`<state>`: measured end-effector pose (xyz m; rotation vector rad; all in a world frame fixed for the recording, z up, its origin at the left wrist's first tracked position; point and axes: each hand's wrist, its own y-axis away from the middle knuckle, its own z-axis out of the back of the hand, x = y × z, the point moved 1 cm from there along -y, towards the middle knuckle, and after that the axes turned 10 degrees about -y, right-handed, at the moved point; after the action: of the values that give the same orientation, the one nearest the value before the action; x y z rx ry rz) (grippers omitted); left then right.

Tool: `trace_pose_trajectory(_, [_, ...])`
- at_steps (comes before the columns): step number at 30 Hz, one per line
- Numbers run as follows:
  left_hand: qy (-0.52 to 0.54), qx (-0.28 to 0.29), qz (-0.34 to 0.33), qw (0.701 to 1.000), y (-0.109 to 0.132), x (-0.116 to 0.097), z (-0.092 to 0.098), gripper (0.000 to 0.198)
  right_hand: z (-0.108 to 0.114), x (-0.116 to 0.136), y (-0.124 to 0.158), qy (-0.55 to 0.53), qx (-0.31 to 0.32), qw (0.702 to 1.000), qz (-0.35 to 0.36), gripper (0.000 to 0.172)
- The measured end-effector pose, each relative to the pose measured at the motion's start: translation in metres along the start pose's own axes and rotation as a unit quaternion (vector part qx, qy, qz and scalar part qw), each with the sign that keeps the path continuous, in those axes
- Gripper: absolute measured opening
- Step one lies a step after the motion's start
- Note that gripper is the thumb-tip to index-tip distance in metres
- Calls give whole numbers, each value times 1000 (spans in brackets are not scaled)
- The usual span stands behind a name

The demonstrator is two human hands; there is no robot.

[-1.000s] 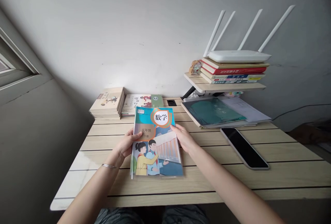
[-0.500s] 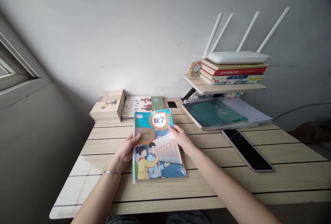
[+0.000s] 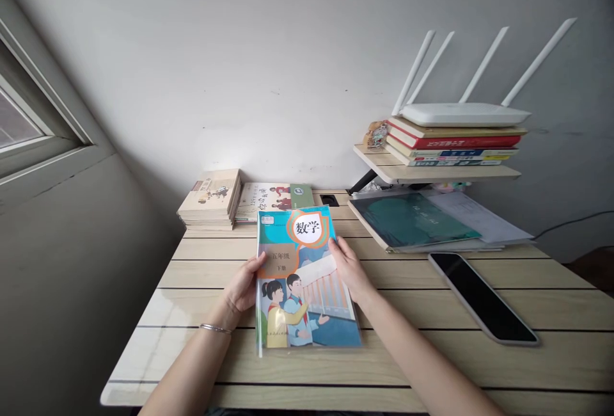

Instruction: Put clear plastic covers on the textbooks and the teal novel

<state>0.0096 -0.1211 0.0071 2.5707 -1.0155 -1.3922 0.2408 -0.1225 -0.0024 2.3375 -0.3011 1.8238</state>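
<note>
A textbook (image 3: 307, 294) in a clear plastic cover, with a blue cover picture of two children, is held upright-side-up above the wooden desk (image 3: 201, 301). My left hand (image 3: 244, 283) grips its left edge, thumb on the front and fingers behind. At the right edge, my right hand (image 3: 351, 269) holds it the same way. The fingers behind the book are hidden. Just beyond its top edge lie a flat book with red figures (image 3: 268, 195) and a green book (image 3: 300, 196).
A stack of books (image 3: 211, 201) stands at the back left. On the right are a phone (image 3: 482, 297), a dark green folder (image 3: 415, 217) over papers, and a raised shelf (image 3: 446, 175) bearing several books (image 3: 460, 142) under a white router (image 3: 465, 114). A socket (image 3: 329, 200) is set into the desk.
The view has shifted, so everything in it sits a little further right and lower. Both hands keep their hold on the textbook, which looks much the same.
</note>
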Motion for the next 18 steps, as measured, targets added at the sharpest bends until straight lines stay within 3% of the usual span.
trace_pose_trajectory(5, [25,33,53,998,4,1,-3,37,-6,1,5,-37,-14,999,-31,43])
trace_pose_trajectory(11, [82,61,108,989,2,1,2,50,-9,3,11,-83,27,989,-122,43])
trace_pose_trajectory(18, [72,90,107,988,0,5,1,56,0,9,15,-15,20,998,-57,41])
